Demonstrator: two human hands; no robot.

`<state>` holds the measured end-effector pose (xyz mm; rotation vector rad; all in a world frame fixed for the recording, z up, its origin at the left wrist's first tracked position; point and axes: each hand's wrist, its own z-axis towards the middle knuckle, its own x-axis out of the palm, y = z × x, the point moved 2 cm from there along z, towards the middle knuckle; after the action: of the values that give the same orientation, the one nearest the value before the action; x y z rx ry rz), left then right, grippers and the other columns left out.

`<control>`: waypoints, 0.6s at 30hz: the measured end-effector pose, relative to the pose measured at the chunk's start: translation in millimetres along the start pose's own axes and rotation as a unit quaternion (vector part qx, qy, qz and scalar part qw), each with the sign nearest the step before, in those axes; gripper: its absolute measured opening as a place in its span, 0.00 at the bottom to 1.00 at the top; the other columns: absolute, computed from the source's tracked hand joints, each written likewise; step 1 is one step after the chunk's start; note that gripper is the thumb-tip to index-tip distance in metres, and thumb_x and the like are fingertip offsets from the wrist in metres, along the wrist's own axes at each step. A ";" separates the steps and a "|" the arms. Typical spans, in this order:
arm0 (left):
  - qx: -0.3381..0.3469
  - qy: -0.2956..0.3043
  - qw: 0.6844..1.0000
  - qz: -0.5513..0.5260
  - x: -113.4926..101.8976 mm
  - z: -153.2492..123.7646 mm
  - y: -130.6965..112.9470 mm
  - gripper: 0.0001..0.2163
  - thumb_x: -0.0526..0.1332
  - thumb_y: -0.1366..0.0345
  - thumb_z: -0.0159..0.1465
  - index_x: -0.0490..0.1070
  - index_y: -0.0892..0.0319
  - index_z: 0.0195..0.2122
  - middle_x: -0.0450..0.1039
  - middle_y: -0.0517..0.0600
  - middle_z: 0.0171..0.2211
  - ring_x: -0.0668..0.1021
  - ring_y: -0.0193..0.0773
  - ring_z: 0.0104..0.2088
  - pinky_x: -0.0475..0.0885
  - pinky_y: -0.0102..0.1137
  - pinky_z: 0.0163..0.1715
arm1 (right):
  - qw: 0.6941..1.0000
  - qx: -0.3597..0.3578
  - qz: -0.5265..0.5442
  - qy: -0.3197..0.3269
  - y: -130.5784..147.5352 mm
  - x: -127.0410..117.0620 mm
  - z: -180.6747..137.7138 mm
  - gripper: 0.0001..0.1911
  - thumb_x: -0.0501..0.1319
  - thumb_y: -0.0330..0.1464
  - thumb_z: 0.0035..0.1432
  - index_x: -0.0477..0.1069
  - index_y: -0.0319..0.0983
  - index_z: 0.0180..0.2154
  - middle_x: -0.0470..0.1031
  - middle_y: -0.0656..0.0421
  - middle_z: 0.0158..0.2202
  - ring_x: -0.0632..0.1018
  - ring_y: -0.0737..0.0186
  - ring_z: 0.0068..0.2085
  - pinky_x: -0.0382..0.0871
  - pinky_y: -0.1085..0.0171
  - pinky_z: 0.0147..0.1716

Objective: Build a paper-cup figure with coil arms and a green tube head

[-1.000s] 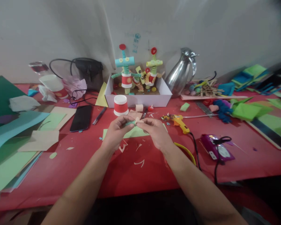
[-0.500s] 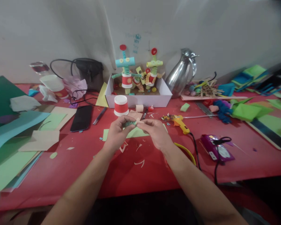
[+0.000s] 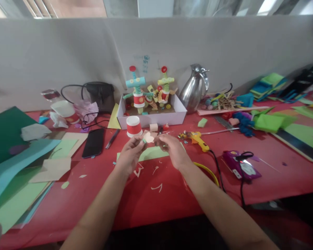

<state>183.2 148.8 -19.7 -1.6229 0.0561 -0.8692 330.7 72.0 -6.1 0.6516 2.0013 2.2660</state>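
My left hand [image 3: 130, 152] pinches a green folded-paper spring [image 3: 144, 141], mostly hidden by the fingers. At the spring's end sits a cream paper cutout [image 3: 149, 137] with a rounded outline. Just right of the cutout is my right hand [image 3: 174, 149], its fingers slightly apart and curled, with nothing visible in them. Under both hands lies a light green paper strip [image 3: 153, 153]. A red and white paper cup [image 3: 134, 126] stands upside down behind my left hand.
A white box [image 3: 152, 121] holds paper-cup robot figures. To the right lie a yellow glue gun [image 3: 199, 139] and a purple device [image 3: 240, 165] with cords. A phone [image 3: 93, 143], a pen [image 3: 112, 139] and paper sheets [image 3: 21, 166] lie left. A steel jug [image 3: 193, 91] stands behind.
My right fingers have come off the cream cutout, which now shows more fully beside my left fingertips. The camera view has tilted up, showing more beyond the wall's top.
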 end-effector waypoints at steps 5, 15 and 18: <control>-0.062 -0.004 0.997 -0.049 -0.2 -1.4 1.1 0.12 0.73 0.67 0.52 0.75 0.58 0.38 0.74 0.45 0.31 0.74 0.30 0.31 0.70 0.29 0.39 | 0.998 -0.005 -0.004 -0.059 1.7 -0.8 1.5 0.07 0.63 0.36 0.52 0.76 0.41 0.26 0.64 0.65 0.21 0.61 0.67 0.25 0.51 0.64 0.26; -0.125 -0.009 0.984 -0.122 2.6 -2.8 0.5 0.10 0.72 0.68 0.54 0.75 0.61 0.36 0.76 0.47 0.30 0.76 0.31 0.30 0.74 0.31 0.37 | 0.932 -0.268 -0.243 0.004 13.0 12.3 -16.2 0.10 0.60 0.31 0.62 0.77 0.45 0.45 0.75 0.55 0.46 0.75 0.57 0.47 0.71 0.57 0.44; -0.132 -0.020 0.982 -0.137 1.3 -2.7 2.6 0.09 0.71 0.67 0.54 0.75 0.60 0.33 0.77 0.47 0.29 0.76 0.31 0.29 0.74 0.32 0.38 | 0.901 -0.311 -0.303 -0.007 13.1 14.3 -19.8 0.13 0.59 0.31 0.63 0.75 0.45 0.48 0.73 0.53 0.47 0.75 0.57 0.49 0.72 0.56 0.46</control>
<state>183.8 145.2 -21.3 -1.9251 -0.0852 -1.0742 314.0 55.7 8.9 -0.0231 1.1026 2.2456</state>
